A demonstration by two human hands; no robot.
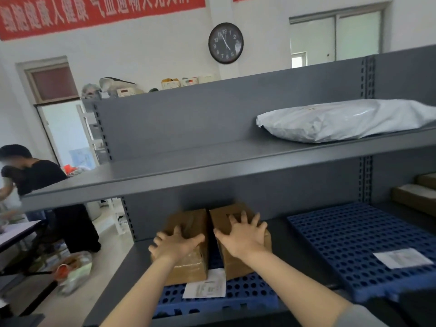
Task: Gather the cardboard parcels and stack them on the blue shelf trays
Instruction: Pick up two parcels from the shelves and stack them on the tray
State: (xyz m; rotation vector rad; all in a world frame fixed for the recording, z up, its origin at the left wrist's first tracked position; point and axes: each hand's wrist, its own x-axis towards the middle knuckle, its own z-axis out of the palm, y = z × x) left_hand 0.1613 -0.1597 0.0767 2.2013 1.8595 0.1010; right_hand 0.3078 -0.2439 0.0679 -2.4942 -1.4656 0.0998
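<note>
Two brown cardboard parcels stand side by side on a blue perforated tray (245,291) on the lower grey shelf. My left hand (175,244) lies flat with spread fingers on top of the left parcel (188,267). My right hand (243,234) lies the same way on the right parcel (238,263). Neither hand wraps around a parcel. A narrow gap separates the two parcels. A white paper slip (205,285) lies on the tray in front of them.
A second blue tray (349,244) with a paper label (401,257) sits to the right. More cardboard boxes (415,197) are at the far right. A grey plastic mailer bag (342,121) rests on the upper shelf (165,168). A person in black (40,175) stands at left beside a table.
</note>
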